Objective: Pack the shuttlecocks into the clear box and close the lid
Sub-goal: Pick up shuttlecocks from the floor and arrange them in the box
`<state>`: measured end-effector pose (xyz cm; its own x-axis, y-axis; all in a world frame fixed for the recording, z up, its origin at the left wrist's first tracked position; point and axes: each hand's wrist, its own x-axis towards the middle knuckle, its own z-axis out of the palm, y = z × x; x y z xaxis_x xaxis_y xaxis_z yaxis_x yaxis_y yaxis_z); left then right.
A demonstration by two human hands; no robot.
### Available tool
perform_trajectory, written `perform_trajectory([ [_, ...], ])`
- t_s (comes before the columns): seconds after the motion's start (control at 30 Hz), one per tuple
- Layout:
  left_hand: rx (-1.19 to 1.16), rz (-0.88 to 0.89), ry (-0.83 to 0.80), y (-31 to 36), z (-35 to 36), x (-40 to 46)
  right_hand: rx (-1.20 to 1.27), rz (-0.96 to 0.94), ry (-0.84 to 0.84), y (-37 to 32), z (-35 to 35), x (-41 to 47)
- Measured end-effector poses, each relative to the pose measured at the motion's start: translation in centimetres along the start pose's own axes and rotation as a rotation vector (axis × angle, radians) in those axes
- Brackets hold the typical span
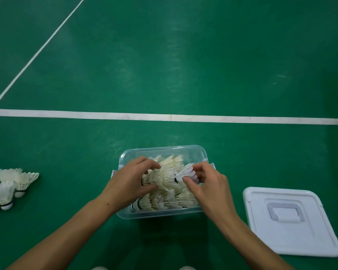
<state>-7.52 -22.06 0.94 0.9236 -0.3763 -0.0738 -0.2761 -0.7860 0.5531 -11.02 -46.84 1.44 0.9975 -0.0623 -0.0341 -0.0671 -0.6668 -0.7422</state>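
The clear box [195,151] stands on the green floor in front of me, lid off, filled with several white feather shuttlecocks [170,199]. Over it, my left hand [129,182] grips a row of nested shuttlecocks [168,172] lying across the top of the pile. My right hand [207,182] pinches the feathered end of that row [187,171] between thumb and fingers. The white lid [293,221] lies flat on the floor to the right of the box, handle side up.
Several more shuttlecocks [6,190] lie in a loose heap on the floor at the far left. A white court line [164,116] runs across beyond the box, and a diagonal line [37,49] meets it at the left.
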Motion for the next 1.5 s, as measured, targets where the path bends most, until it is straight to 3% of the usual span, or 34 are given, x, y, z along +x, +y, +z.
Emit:
perform_trajectory([
  [0.27,0.040,-0.038,0.038,-0.5,0.7,-0.4,-0.058,0.063,-0.006,-0.6,3.4,-0.4],
  [0.47,0.049,-0.045,0.050,-0.2,1.2,-0.4,-0.075,0.085,-0.136,-0.6,1.7,-0.2],
  [0.67,-0.018,-0.048,0.075,-0.2,-0.4,-1.3,-0.179,-0.016,-0.111,-0.9,-2.4,0.7],
  [0.83,-0.123,-0.076,0.202,0.7,-4.3,-3.3,-0.252,-0.123,-0.102,-4.6,-3.3,1.7],
  [1.0,-0.195,-0.148,0.336,-3.6,-7.1,-8.1,-0.162,-0.284,-0.195,-10.7,2.2,2.4],
  [1.27,-0.412,-0.450,0.628,-15.7,-8.1,-17.6,-0.136,-0.417,-0.426,-17.5,16.5,3.2],
  [1.5,-0.416,-0.657,0.741,-24.2,-10.6,-24.5,-0.049,-0.481,-0.612,-22.8,27.7,3.4],
])
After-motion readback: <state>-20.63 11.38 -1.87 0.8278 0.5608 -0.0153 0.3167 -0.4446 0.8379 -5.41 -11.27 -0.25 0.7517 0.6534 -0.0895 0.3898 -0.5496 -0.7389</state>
